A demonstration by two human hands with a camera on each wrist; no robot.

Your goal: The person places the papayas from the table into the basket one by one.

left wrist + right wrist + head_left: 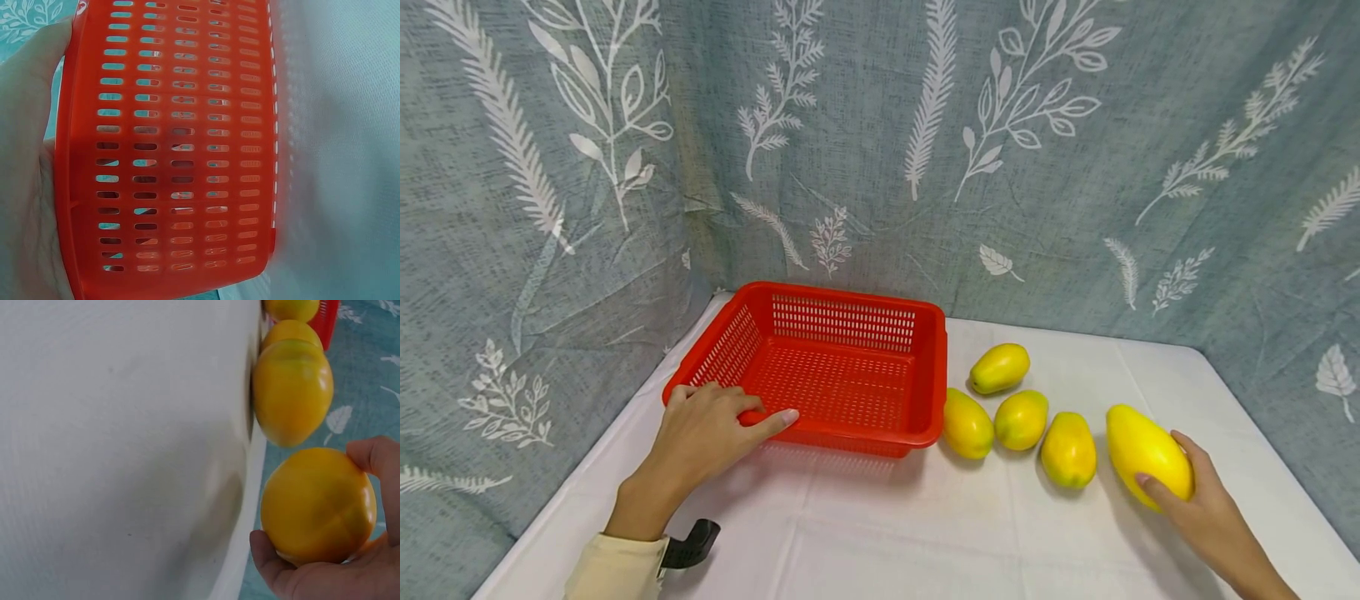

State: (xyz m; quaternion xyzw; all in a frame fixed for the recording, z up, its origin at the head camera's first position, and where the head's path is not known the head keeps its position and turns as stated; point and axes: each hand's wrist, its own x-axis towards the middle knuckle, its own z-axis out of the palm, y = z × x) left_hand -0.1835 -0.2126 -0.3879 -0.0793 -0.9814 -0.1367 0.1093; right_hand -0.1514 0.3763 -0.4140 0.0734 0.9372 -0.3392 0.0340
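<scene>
Teal leaf-print curtains (865, 125) surround the white-clothed table (925, 533). Near its back-left corner, the left hand (707, 433) grips the red basket (838, 383); toward the right edge, the right hand (1210, 500) grasps a yellow fruit (1138, 450).

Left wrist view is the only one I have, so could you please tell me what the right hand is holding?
Observer: The right hand grips a yellow fruit.
Operator: Thank you; is that fruit resting on the table?
Observer: No, it is held up off the white tablecloth.
Operator: Could you also tell me whether there is more fruit near the red basket?
Observer: Yes, in the head view four more yellow fruits lie to the right of it.
</scene>
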